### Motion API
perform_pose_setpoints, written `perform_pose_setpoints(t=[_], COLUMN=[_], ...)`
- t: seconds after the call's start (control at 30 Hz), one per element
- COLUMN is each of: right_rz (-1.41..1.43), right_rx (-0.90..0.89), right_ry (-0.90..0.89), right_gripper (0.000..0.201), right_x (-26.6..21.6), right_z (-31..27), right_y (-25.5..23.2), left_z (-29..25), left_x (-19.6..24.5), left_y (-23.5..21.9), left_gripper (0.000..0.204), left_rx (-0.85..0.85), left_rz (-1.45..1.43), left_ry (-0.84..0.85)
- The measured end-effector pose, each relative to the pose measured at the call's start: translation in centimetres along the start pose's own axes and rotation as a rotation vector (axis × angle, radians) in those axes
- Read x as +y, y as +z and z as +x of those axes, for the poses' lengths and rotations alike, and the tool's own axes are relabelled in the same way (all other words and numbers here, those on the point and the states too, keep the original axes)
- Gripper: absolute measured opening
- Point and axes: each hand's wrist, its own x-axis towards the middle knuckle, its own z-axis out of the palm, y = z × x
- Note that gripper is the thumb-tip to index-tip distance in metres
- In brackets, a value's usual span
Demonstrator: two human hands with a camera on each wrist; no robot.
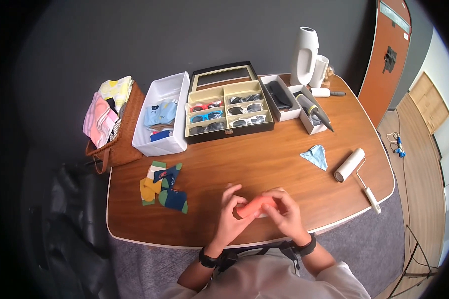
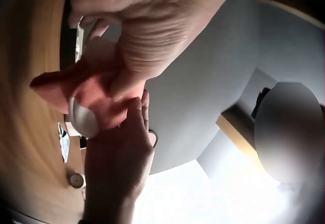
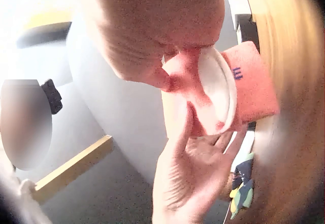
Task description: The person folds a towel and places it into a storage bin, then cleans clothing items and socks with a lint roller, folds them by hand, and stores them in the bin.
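Note:
Both hands hold a coral-red sock (image 1: 254,205) close above the front edge of the table. In the right wrist view the sock (image 3: 251,86) shows a white curved patch and a small dark mark on its flat coral part. My left hand (image 1: 229,214) pinches one side, thumb against the fabric. From the other side my right hand (image 1: 286,215) grips it with curled fingers and thumb. Left of the hands, patterned navy-and-green socks (image 1: 173,198) lie by yellow, white and green ones (image 1: 151,188) on the table.
Behind stand a wicker basket (image 1: 124,134) of clothes, a white fabric bin (image 1: 159,146), a sunglasses case (image 1: 229,132) and two small boxes, one (image 1: 287,115) holding a black case. To the right lie a light-blue cloth (image 1: 316,157) and a lint roller (image 1: 350,164).

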Motion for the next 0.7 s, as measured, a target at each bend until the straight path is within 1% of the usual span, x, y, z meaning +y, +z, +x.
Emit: perform_pose_setpoints(t=[0.03, 0.07, 0.1, 0.17, 0.2, 0.23, 0.27, 0.3, 0.37, 0.43, 0.47, 0.5, 0.57, 0.6, 0.67, 0.7], right_rz=[0.199, 0.252, 0.254, 0.252, 0.253, 0.221, 0.188, 0.188, 0.021, -0.014, -0.051, -0.05, -0.006, -0.004, 0.099, 0.103], right_rx=[0.04, 0.033, 0.028, 0.066, 0.062, 0.101, 0.141, 0.136, 0.096, 0.099, 0.104, 0.099, 0.087, 0.078, -0.145, -0.166], right_ry=[0.073, 0.068, 0.066, 0.058, 0.053, 0.078, 0.104, 0.103, 0.239, 0.231, 0.226, 0.224, 0.332, 0.328, 0.528, 0.522], right_gripper=[0.026, 0.025, 0.025, 0.029, 0.029, 0.031, 0.034, 0.034, 0.037, 0.04, 0.042, 0.042, 0.046, 0.046, 0.051, 0.051], right_x=[0.0, -0.7, -0.7, -0.7, -0.5, -0.1, 0.1, 0.2, 0.2, 0.7, 1.0, 1.4, 2.1, 1.9, 1.6, 1.8], right_z=[0.1, 0.5, 0.8, 1.1, 1.3, 1.4, 1.3, 1.3, 1.3, 1.4, 1.4, 1.3, 1.0, 1.0, 1.3, 1.3], right_y=[0.2, 0.4, 0.5, 0.8, 1.0, 1.2, 1.3, 1.3, 1.3, 1.5, 1.6, 1.7, 2.0, 1.9, 1.5, 1.8], left_z=[0.0, 0.0, -0.3, -0.4, -0.6, -0.8, -1.1, -1.2, -1.3, -1.3, -1.0, -1.0, -0.7, -0.7, -0.7, -0.9], left_x=[-0.7, -1.5, -1.8, -1.1, -1.5, -1.5, -1.4, -1.3, -2.0, -2.1, -1.1, -1.2, -1.8, -1.9, -2.2, -2.9], left_y=[0.0, 0.3, 0.6, 0.8, 1.0, 1.2, 1.5, 1.6, 1.4, 1.3, 0.9, 0.9, 1.1, 1.2, 1.3, 1.8], left_gripper=[0.04, 0.048, 0.048, 0.057, 0.061, 0.061, 0.057, 0.054, 0.052, 0.046, 0.045, 0.045, 0.044, 0.044, 0.043, 0.045], left_rx=[-0.084, -0.177, -0.172, -0.222, -0.275, -0.272, -0.252, -0.229, -0.235, -0.066, -0.037, -0.032, 0.078, 0.088, 0.137, 0.141], left_rz=[-0.239, -0.54, -0.538, -0.697, -0.648, -0.647, -0.666, -0.686, -0.644, -0.864, -0.988, -0.987, -0.963, -0.962, -0.776, -0.643], left_ry=[-0.114, -0.202, -0.2, -0.323, -0.286, -0.284, -0.347, -0.408, -0.416, -0.465, -0.483, -0.481, -0.478, -0.474, -0.366, -0.334])
